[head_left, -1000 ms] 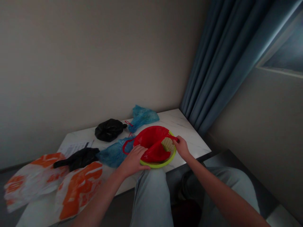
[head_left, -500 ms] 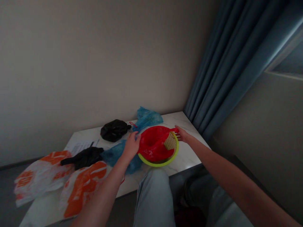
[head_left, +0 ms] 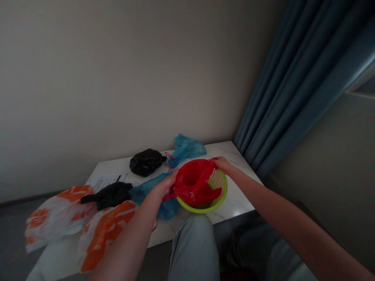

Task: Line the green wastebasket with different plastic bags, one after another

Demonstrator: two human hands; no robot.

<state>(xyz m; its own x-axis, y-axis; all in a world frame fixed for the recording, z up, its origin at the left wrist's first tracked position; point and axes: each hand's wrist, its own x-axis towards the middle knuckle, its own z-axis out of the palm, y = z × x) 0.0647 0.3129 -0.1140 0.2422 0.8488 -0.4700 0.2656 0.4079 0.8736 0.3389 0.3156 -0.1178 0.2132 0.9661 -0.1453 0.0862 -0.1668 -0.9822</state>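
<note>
**Both hands [head_left: 193, 175] on red plastic bag [head_left: 195, 183] in green colander [head_left: 202, 207]**

Red plastic bag sits in the green plastic colander, draped over most of the bowl, with a patch of tan mesh [head_left: 216, 179] showing at the right. Colander rests on the marble-look surface [head_left: 237, 195], near its front edge. Left hand [head_left: 164, 188] is at the bag's left side, left fingers [head_left: 172, 178] against the red plastic, spread narrow; cannot tell if they are closed on it. Right hand [head_left: 224, 165] is at the upper right of the colander, right fingers [head_left: 216, 159] curled over the bag's top edge, holding it. Thin red string [head_left: 169, 156] lies on the surface, beyond the left hand.

Blue plastic bag [head_left: 152, 191] is bunched just beside the colander, under the left wrist. Second blue bag [head_left: 186, 150] lies at the back near the wall. Black bags [head_left: 146, 162] [head_left: 108, 195] lie left of the colander. Paper sheet [head_left: 107, 181] lies by the nearer black bag. Two white-and-orange bags [head_left: 55, 214] [head_left: 102, 238] lie at the front left corner.
</note>
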